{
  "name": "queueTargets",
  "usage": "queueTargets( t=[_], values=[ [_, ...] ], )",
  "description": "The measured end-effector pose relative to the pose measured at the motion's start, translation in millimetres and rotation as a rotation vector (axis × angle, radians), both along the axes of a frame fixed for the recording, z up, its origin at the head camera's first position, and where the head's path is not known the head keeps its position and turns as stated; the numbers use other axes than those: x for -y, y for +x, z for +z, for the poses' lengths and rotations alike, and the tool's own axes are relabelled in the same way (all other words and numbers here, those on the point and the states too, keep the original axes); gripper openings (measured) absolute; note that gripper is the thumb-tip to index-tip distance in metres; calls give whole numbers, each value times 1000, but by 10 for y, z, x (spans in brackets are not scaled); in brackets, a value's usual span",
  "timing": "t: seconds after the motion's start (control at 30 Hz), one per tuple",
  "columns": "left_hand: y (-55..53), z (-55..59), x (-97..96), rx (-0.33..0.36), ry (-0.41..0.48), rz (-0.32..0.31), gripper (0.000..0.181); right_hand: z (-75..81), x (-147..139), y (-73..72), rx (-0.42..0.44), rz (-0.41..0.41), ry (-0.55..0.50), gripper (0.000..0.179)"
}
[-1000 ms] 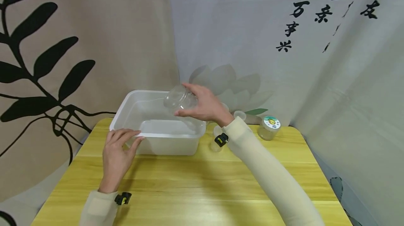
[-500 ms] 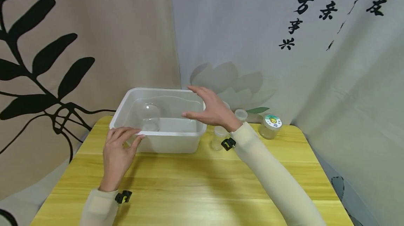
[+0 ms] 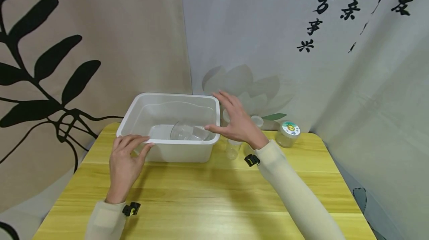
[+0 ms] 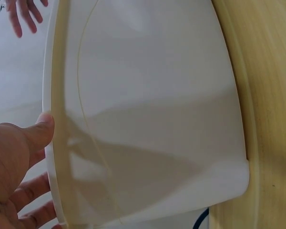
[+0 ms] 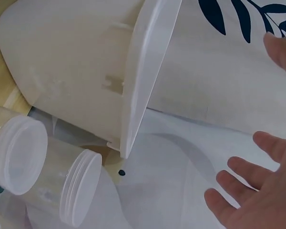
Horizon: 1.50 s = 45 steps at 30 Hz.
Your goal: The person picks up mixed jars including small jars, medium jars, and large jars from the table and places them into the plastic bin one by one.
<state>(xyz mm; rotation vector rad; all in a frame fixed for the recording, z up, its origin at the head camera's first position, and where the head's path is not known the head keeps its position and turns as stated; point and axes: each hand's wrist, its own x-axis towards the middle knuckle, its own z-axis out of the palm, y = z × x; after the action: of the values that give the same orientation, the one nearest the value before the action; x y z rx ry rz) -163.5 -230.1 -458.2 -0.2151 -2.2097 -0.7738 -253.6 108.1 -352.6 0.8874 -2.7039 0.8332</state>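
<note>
My left hand (image 3: 125, 167) pinches the near rim of a white plastic tub (image 3: 177, 153), toward its left corner. The left wrist view shows the thumb on one side of the rim and the fingers (image 4: 31, 191) on the other. Inside the tub a clear jar (image 3: 182, 132) lies on its side on the floor, toward the right end. My right hand (image 3: 238, 122) is at the tub's right end with fingers spread and holds nothing. In the right wrist view this hand (image 5: 262, 191) is apart from the tub's rim.
Several clear jars stand right of the tub on the wooden table (image 3: 187, 199). One lidded jar (image 3: 233, 148) is partly behind the right hand, another jar (image 3: 257, 121) is farther back, and a jar with a printed lid (image 3: 287, 134) stands rightmost. Curtains hang behind the table.
My right hand let go of the clear jar, which dropped into the tub and now lies toward its right end. The right hand then drew back to the right. The left hand stayed on the rim.
</note>
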Motion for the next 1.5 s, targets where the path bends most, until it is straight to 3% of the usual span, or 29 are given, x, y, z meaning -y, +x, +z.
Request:
queueTargets(
  t=[0.33, 0.6, 0.9, 1.27, 1.5],
  values=[
    [-6, -4, 7, -3, 6, 5, 24, -103, -136, 91, -70, -58, -25, 103],
    [-24, -21, -7, -49, 13, 3, 24, -278, -269, 158, -35, -130, -80, 105],
    [-17, -23, 2, -12, 15, 7, 23, -471, -461, 218, 4, -191, -143, 106],
    [-25, -24, -10, -48, 18, 13, 23, -647, -654, 270, 65, -272, -190, 107],
    [-31, -35, 8, -34, 19, 13, 23, -794, -789, 260, 97, -315, -185, 109]
  ],
)
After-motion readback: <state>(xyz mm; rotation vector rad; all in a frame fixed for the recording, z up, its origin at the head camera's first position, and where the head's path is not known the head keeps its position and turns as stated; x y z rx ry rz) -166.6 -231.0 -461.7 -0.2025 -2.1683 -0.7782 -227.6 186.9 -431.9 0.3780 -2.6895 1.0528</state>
